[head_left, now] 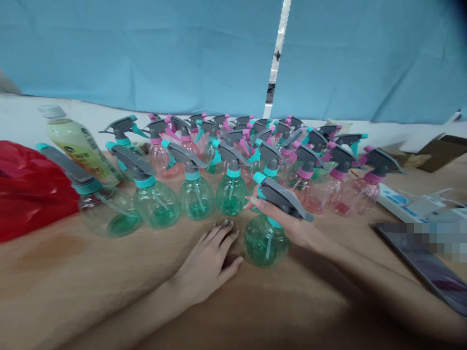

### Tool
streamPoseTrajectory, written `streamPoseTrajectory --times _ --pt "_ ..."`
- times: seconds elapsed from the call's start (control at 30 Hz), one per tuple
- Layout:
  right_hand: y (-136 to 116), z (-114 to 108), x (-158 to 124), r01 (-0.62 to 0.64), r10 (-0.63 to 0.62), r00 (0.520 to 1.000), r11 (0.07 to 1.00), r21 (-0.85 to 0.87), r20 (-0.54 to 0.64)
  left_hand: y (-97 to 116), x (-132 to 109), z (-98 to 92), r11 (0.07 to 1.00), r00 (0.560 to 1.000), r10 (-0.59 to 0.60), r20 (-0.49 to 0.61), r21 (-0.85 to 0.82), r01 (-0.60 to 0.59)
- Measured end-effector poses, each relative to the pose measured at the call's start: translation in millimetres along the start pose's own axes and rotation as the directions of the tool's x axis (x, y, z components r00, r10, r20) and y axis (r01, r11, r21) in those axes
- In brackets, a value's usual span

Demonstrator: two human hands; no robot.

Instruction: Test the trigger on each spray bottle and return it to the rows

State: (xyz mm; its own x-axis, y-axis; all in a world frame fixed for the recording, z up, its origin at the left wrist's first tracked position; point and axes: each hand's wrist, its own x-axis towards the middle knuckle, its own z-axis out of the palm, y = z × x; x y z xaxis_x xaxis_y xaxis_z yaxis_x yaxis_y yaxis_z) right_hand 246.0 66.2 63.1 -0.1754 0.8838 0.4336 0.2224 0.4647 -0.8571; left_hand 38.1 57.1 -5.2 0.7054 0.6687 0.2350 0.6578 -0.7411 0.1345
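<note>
Bench (pixel 91 277) before blue cloth (pixel 182 58) | right grip (pixel 292 224) closed round neck of green spray bottle (pixel 265 248); body beneath, axis near upright | left grip (pixel 206 262) holding nothing, fingers apart, leftward

With our right hand (pixel 297 231) we grip a teal-collared trigger spray bottle (pixel 266 243) by its neck; our left hand (pixel 209 260) lies palm-down on the table (pixel 91 282). Ahead stand more teal and pink spray bottles (pixel 197 199), a red plastic bag (pixel 32 194) at their left.
</note>
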Motion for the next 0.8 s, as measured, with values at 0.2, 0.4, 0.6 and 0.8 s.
streamPoseTrajectory --times 0.2,0.4,0.6,0.8 --pt "-2.7 -1.1 -0.1 0.000 0.000 1.000 0.999 -0.045 -0.010 0.6 -0.4 -0.4 1.000 1.000 -0.006 0.001 -0.003 0.006" --pt "-2.2 -1.5 0.0 -0.010 0.010 1.000 1.000 -0.006 0.004 0.9 -0.8 -1.4 1.000 1.000 -0.006 0.001 -0.002 0.006" --pt "-1.0 -0.8 0.0 0.033 -0.041 0.998 0.990 0.139 0.054 1.4 0.8 -3.4 1.000 0.999 -0.021 0.026 0.004 0.021" --pt "3.6 0.1 -0.3 0.059 -0.070 0.996 0.983 0.174 0.054 0.4 -0.1 -2.6 1.000 1.000 -0.001 0.007 -0.005 0.001"
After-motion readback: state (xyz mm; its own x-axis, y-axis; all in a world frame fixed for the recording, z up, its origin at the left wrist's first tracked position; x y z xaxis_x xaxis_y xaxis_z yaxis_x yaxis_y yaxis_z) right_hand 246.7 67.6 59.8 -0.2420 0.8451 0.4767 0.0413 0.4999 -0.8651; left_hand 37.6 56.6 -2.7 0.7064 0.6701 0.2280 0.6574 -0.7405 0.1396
